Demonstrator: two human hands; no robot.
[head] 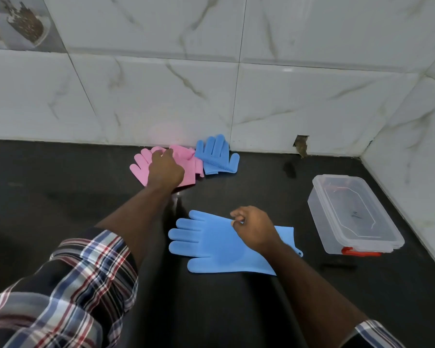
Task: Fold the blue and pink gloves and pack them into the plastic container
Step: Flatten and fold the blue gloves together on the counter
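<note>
Task barely begun: no glove is packed, and the plastic container (354, 214), near the worktop's (60, 184) right edge, is lidded. The near blue glove (211, 244), lying flat and unfolded, is pinched by the right hand (254, 228); the pink gloves (186, 164) at the back edge are gripped by the left hand (165, 169).

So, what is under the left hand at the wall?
The left hand rests on the flat pink rubber gloves lying on the black counter. How many pink gloves lie there cannot be told, because the hand covers them.
</note>
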